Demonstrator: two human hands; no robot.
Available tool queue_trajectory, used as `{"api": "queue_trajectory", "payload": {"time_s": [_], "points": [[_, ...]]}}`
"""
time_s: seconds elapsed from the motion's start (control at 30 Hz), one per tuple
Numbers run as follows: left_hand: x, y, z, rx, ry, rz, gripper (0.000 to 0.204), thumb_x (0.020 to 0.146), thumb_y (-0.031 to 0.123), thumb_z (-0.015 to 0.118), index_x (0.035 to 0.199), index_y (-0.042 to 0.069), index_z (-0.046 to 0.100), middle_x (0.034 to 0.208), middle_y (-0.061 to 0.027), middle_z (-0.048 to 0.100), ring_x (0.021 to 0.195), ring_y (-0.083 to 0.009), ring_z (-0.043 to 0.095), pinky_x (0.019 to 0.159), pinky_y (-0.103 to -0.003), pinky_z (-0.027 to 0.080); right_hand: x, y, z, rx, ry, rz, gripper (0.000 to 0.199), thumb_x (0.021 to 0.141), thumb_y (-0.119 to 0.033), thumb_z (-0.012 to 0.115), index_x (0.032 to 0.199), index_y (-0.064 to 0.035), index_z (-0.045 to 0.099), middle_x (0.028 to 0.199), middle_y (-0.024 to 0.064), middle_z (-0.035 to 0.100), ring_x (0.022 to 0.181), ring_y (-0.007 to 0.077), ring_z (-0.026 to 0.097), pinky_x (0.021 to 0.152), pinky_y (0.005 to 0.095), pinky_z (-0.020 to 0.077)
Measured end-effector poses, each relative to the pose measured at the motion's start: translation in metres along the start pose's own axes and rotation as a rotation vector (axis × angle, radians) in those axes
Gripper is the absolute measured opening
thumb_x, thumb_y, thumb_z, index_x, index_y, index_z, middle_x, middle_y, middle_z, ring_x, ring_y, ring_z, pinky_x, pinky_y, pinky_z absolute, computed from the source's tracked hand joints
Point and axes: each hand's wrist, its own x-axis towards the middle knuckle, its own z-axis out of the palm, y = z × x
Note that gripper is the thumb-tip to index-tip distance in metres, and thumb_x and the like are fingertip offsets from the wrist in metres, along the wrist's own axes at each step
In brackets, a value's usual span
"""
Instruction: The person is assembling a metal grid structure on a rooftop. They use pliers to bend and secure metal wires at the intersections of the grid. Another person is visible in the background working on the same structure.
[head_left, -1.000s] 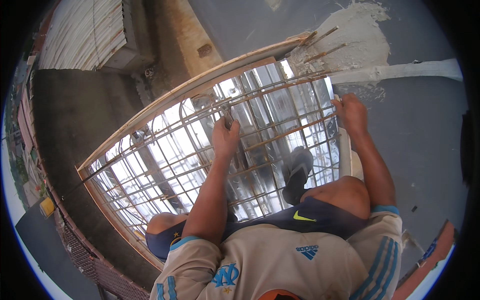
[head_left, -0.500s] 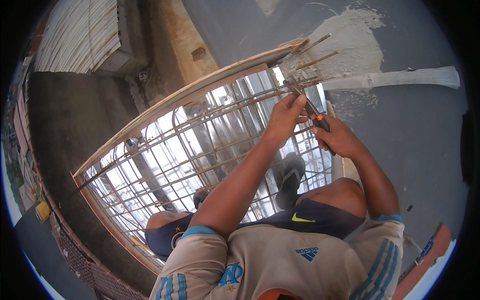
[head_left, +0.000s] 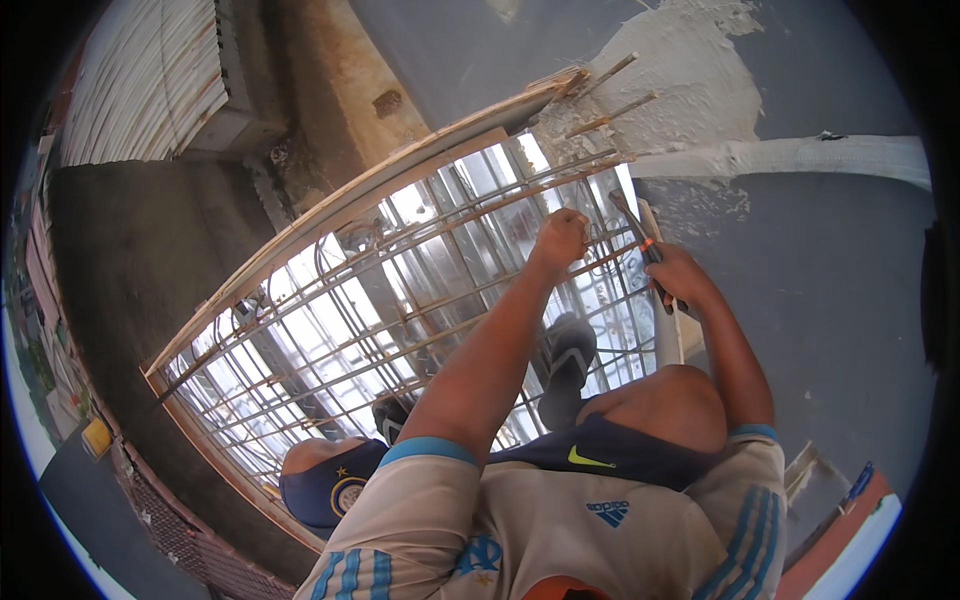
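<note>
Black-and-orange-handled metal pincers (head_left: 639,231) gripped in the right hand (head_left: 680,275)
I see them jutting forward-left of it; left hand (head_left: 562,240) fisted, contents hidden; blue lettering (head_left: 608,513) on the cream shirt (head_left: 640,555).

I've got daylight; pale corrugated roofing (head_left: 150,85) upper L of frame, dark concrete (head_left: 125,250) just below, brownish roof tiles (head_left: 190,540) lower L. R side I see smooth grey flooring (head_left: 840,300) w/ whitish cement patch (head_left: 700,75) upper R.

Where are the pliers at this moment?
In the head view, the pliers are right of centre, in the right hand, near the right edge of the metal grid.
</note>
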Motion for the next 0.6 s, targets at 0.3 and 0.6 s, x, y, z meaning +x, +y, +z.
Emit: {"api": "queue_trajectory", "payload": {"time_s": [0.3,0.6], "points": [[0.008,0.028,-0.006,-0.089,-0.026,0.022,0.016,0.089,0.014,0.047,0.093,0.001,0.054,0.064,-0.0010,0.044,0.052,-0.0108,0.044,0.057,-0.030,0.049,0.049,0.009,0.020,0.564,-0.216,0.066,0.033,0.076,-0.006,0.055,0.108,0.0025,0.051,0.093,0.0123,0.054,0.078,0.0203,0.059,0.052,0.0352,0.0578],[0.000,0.019,-0.002,0.016,-0.045,0.066,0.022,0.089,0.019,0.047,0.096,0.000,0.056,0.061,-0.0008,0.043,0.052,-0.0108,0.043,0.056,-0.029,0.045,0.064,0.005,0.038,0.773,-0.295,0.034,0.039,0.079,-0.001,0.052,0.117,0.0034,0.043,0.094,0.0139,0.052,0.082,0.0248,0.060,0.058,0.0414,0.0595]]}}
